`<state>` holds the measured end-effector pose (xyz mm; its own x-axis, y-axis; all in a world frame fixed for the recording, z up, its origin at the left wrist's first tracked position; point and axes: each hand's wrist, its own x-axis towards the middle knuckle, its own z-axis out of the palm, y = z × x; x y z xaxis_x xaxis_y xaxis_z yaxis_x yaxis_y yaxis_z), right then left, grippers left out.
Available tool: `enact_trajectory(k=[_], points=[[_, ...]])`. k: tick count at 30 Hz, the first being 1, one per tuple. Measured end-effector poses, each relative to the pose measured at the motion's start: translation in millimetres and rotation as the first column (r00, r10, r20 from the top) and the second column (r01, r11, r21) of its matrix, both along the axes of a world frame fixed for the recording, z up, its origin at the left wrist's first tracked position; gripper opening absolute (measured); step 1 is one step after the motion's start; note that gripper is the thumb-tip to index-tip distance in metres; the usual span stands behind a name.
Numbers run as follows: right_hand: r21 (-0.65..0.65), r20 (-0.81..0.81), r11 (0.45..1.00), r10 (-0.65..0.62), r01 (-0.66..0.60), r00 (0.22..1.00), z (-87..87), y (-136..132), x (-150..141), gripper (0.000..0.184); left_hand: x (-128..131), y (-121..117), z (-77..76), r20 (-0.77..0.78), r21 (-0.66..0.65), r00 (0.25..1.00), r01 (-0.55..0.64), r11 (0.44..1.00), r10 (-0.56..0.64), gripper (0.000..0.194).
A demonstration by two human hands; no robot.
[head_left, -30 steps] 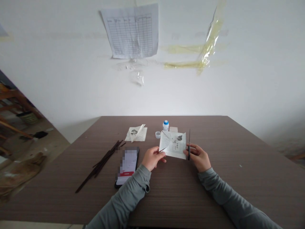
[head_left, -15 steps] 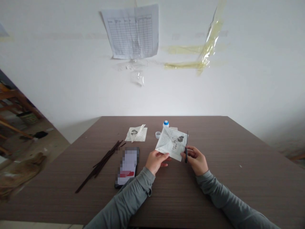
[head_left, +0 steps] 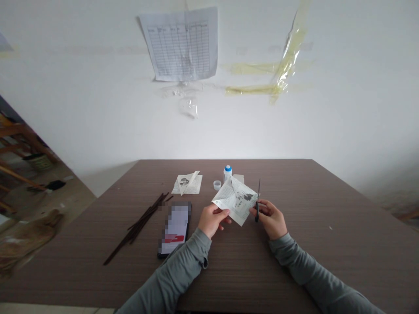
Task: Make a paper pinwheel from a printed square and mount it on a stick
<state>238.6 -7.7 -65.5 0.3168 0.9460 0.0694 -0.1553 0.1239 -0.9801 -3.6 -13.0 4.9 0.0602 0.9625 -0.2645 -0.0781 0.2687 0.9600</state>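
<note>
A square of printed paper [head_left: 236, 200], creased along a diagonal and showing a dark picture, is pinched at its lower left edge by my left hand [head_left: 214, 220]. My right hand [head_left: 270, 219] is closed around a pair of black scissors [head_left: 257, 209], blades pointing up and away from me. The scissors stand beside the paper's right corner; whether they touch it I cannot tell. Behind the paper are a white glue bottle [head_left: 228, 171] with a blue top, partly covered, and a small whitish cap [head_left: 217, 185].
Folded printed papers [head_left: 190, 184] lie at the back left. Several thin dark brown strips [head_left: 140, 224] are left of a phone [head_left: 176, 229], which lies by my left forearm. A whitish flat piece [head_left: 239, 178] sits by the bottle. The table [head_left: 327, 261] meets a white wall.
The paper has turned clockwise, so a corner now points toward me and more of the bottle shows. My left hand has shifted slightly left. The scissors stay in my right hand.
</note>
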Motion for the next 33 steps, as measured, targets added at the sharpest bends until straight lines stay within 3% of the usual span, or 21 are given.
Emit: enact_trajectory(k=[5, 17, 24, 33], points=[[0.002, 0.010, 0.999, 0.044, -0.045, 0.999, -3.2, -0.2, 3.2, 0.077, 1.4, 0.4, -2.7, 0.038, -0.019, 0.999, -0.026, 0.999, 0.026, 0.017], [0.045, -0.060, 0.996, -0.069, 0.072, 0.996, -8.4, 1.7, -9.5, 0.079, 13.8, -3.8, -11.9, 0.152, -0.110, 0.986, -0.052, 0.993, 0.069, 0.025], [0.012, -0.036, 1.000, 0.010, -0.009, 0.999, -2.5, 1.3, -1.2, 0.082, 13.8, -3.5, -8.0, 0.148, -0.122, 0.985, -0.074, 0.990, 0.091, 0.027], [-0.025, 0.064, 0.997, 0.078, -0.077, 0.995, -2.4, -3.5, 5.4, 0.069, 6.3, 0.9, 0.4, 0.158, -0.085, 0.972, -0.162, 0.983, 0.174, 0.027]])
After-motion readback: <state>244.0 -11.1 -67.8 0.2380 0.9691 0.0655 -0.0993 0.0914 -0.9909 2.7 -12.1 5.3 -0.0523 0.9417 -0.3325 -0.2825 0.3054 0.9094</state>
